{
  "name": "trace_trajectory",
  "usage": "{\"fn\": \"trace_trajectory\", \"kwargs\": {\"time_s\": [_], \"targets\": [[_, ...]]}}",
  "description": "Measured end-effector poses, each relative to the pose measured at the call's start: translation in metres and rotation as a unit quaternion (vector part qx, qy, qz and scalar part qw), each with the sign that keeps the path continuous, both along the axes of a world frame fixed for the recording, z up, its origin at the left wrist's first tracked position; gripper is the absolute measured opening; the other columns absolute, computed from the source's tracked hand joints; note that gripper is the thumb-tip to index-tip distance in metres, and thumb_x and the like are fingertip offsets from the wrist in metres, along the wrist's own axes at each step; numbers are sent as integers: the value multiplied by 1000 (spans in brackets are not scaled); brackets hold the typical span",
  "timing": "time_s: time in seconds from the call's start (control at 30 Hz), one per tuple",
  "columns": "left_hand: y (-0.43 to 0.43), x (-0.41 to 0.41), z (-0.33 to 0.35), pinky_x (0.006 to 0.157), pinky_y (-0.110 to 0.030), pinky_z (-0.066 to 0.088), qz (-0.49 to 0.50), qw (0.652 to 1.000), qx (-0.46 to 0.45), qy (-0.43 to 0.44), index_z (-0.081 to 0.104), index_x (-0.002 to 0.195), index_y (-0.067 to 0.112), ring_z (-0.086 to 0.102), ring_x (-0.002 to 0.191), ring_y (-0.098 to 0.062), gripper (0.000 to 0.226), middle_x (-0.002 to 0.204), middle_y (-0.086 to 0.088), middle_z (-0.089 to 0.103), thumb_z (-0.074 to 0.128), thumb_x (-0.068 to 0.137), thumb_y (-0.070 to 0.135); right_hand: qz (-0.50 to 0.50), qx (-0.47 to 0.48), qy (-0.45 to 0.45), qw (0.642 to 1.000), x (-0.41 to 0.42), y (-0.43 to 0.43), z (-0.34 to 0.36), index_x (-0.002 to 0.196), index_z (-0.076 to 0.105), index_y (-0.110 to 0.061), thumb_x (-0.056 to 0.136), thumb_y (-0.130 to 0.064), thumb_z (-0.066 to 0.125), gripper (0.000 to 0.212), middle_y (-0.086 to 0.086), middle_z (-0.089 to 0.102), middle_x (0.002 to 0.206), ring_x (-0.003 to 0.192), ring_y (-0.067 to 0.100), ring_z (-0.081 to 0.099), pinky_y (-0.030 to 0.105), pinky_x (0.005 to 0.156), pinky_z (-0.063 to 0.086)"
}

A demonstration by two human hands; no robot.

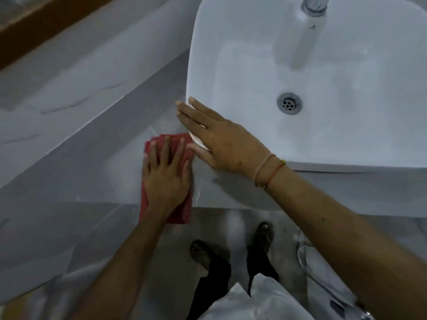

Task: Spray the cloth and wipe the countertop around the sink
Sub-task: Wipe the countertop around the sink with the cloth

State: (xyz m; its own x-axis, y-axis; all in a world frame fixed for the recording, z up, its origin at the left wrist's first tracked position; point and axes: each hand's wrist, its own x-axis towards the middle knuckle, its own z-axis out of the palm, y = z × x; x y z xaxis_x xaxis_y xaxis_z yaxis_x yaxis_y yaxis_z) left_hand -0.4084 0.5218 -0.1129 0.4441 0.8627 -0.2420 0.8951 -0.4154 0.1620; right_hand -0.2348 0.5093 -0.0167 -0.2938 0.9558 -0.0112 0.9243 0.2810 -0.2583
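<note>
A folded red cloth point(180, 212) lies flat on the grey countertop point(92, 172) just left of the white sink point(231, 54). My left hand point(165, 176) presses flat on the cloth with its fingers spread, pointing toward the wall. My right hand point(219, 142) rests open on the sink's front left corner, fingers together and stretched along the rim. No spray bottle shows in this view.
A chrome tap point(312, 8) stands at the back of the sink above the drain point(289, 103). The counter's front edge point(104, 204) runs below the cloth. My feet stand on the tiled floor point(240, 227) beneath. A chrome fitting point(305, 257) sits at the lower right.
</note>
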Motion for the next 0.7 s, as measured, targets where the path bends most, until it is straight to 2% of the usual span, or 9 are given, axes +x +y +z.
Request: {"fn": "trace_trajectory", "kwargs": {"time_s": [0.13,0.27,0.4,0.5,0.6,0.7], "targets": [[35,-46,-19,115,-61,14,74,997,34,10,14,151,32,11,146,-42,61,160,-11,18,16,95,55,-1,7,-23,1000,2,-1,2,149,17,-7,100,-36,39,61,8,12,161,149,23,7,21,112,7],[80,-48,-19,118,-58,8,87,995,52,14,13,152,29,10,145,-45,59,159,-16,19,16,98,51,3,20,-41,999,1,0,1,148,18,-5,100,-34,38,60,11,14,160,149,25,8,21,110,0],[97,-2,-18,119,-57,3,95,994,45,2,11,153,23,6,146,-44,58,160,-17,15,20,100,46,2,24,-42,999,2,2,0,148,19,-4,99,-34,40,61,13,18,159,148,27,11,22,110,-1],[80,27,-18,118,-56,9,27,999,43,-4,14,153,21,10,146,-43,64,160,-14,17,34,97,46,5,16,-32,999,2,2,0,149,17,-6,100,-34,39,61,12,15,160,149,26,8,22,111,1],[43,36,-22,119,-52,10,-16,999,44,-2,9,153,19,7,148,-36,68,161,-11,12,31,96,49,4,13,-26,1000,2,1,-1,149,16,-7,100,-32,38,60,10,13,161,149,25,7,22,112,7],[-2,23,-26,120,-52,12,-21,999,32,-23,17,151,21,9,148,-33,59,160,-12,21,25,98,46,4,0,-11,1000,2,0,-2,149,13,-6,101,-31,38,60,10,9,161,149,24,5,26,116,19]]}}
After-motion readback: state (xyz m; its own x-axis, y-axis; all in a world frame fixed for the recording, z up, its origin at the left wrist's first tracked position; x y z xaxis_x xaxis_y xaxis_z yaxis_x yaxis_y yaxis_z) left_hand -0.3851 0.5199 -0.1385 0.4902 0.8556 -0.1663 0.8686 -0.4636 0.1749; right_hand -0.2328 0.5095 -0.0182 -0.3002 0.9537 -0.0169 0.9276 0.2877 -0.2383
